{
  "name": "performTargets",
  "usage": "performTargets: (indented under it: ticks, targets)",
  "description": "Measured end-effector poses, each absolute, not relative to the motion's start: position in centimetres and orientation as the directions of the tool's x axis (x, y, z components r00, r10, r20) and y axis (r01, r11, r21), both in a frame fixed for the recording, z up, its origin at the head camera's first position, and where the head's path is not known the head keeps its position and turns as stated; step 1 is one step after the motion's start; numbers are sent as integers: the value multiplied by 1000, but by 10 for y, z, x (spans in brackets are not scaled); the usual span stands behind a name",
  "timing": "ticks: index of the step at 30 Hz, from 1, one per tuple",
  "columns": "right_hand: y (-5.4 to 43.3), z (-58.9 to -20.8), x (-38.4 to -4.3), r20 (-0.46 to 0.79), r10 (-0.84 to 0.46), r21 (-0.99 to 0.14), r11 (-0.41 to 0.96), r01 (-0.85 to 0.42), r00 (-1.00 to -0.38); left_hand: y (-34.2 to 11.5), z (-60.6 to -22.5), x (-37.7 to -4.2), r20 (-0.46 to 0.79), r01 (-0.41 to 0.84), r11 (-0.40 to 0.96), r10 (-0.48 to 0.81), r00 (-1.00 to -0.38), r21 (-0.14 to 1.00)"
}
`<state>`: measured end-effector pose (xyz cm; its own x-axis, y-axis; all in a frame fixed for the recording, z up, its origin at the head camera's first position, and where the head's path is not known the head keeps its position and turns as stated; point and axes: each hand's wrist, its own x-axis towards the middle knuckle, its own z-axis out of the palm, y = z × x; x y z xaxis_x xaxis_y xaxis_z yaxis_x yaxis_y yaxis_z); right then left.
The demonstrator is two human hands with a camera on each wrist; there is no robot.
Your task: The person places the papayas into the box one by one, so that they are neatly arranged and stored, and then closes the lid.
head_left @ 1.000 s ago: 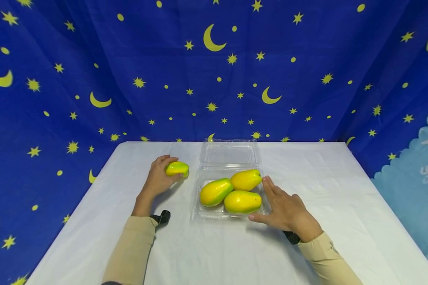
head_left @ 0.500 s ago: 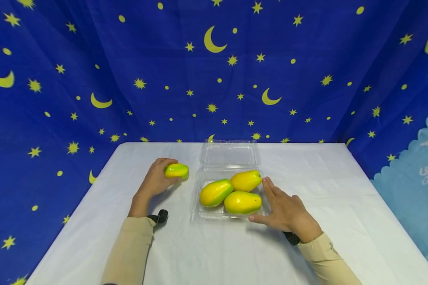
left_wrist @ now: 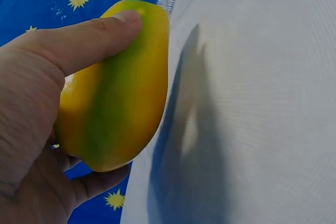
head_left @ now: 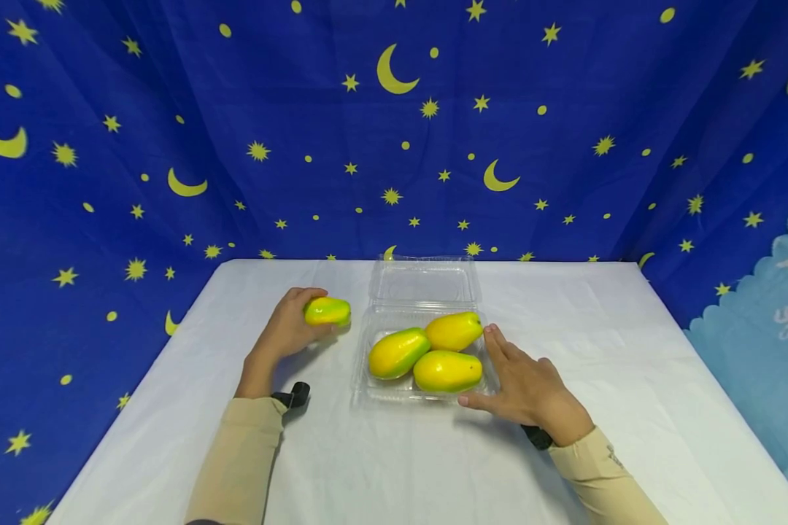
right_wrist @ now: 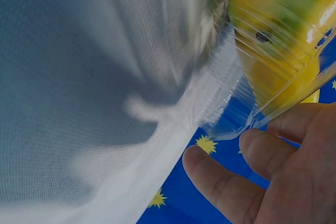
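My left hand (head_left: 290,326) grips a yellow-green papaya (head_left: 328,311), held above the white table left of a clear plastic clamshell box (head_left: 361,386). In the left wrist view the thumb lies along the papaya (left_wrist: 118,87), fingers on its far side, and its shadow falls on the cloth. Three more papayas lie in the box: one at left (head_left: 397,354), one at back right (head_left: 454,331), one at front right (head_left: 448,372). My right hand (head_left: 528,386) stands with extended fingers by the box's right wall; in the right wrist view the fingertips are right at its ribbed corner (right_wrist: 231,114).
The box's lid (head_left: 423,283) is folded back toward the far table edge. A white cloth (head_left: 381,467) covers the table. Blue star-and-moon fabric (head_left: 335,109) hangs behind and on both sides.
My left wrist and forearm have shifted slightly left, and the papaya in that hand has turned a little. The right hand, the box and its papayas stay put.
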<state>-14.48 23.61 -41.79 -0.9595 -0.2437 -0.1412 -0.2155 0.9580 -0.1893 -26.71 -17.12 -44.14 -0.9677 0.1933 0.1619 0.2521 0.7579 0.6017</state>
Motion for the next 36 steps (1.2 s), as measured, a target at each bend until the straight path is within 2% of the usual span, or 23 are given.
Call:
performTargets:
  ticks: [19,36]
  targets:
    - [236,-419,-145,-134,-244,-187,958,-217,-961,-156,-411,-257,245,277,730,153,-957,625]
    - [236,-419,-145,-130,-246,-183,958,-221,-961,-124,-408,-250,302,344,674,185,-935,654]
